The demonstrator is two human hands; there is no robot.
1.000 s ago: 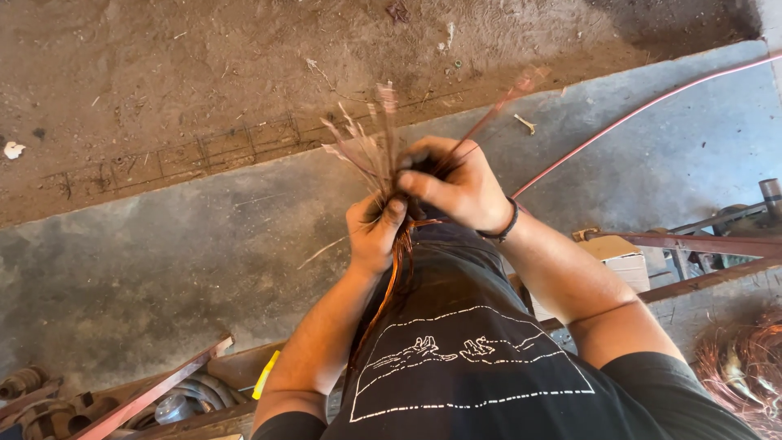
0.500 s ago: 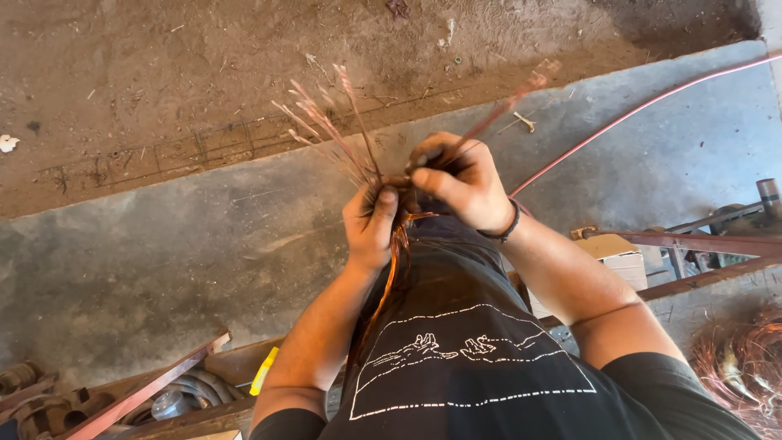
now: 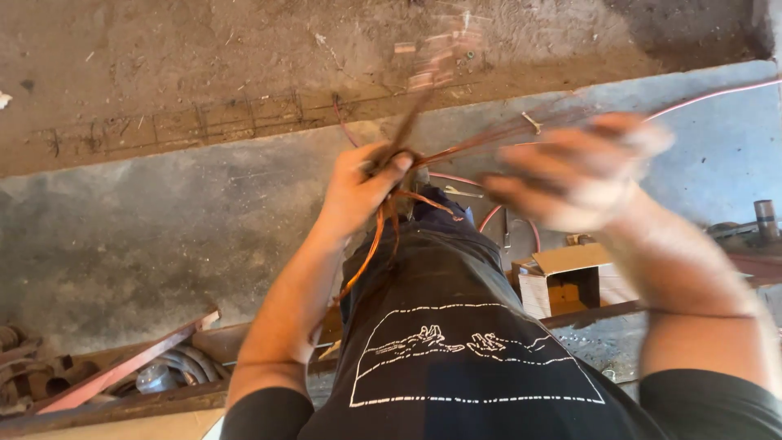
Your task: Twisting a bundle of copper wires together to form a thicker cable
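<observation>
My left hand (image 3: 362, 183) is closed around a bundle of thin copper wires (image 3: 407, 134), whose loose ends fan up and away, blurred. More strands (image 3: 371, 248) hang down from the fist over my dark trousers. My right hand (image 3: 574, 175) is to the right of the bundle, blurred by motion, fingers curled, with several strands (image 3: 497, 138) stretched between it and the left fist. Whether it grips those strands is unclear.
I stand on a grey concrete floor (image 3: 163, 236) bordered by bare earth (image 3: 204, 57). A pink cable (image 3: 709, 96) runs across at right. An open cardboard box (image 3: 562, 281) sits by my right leg. Rusty metal bars (image 3: 122, 367) and scrap lie at lower left.
My right hand has pulled away from the left fist to the right, drawing strands out sideways. The left hand stays closed on the bundle, and the wire ends have swung.
</observation>
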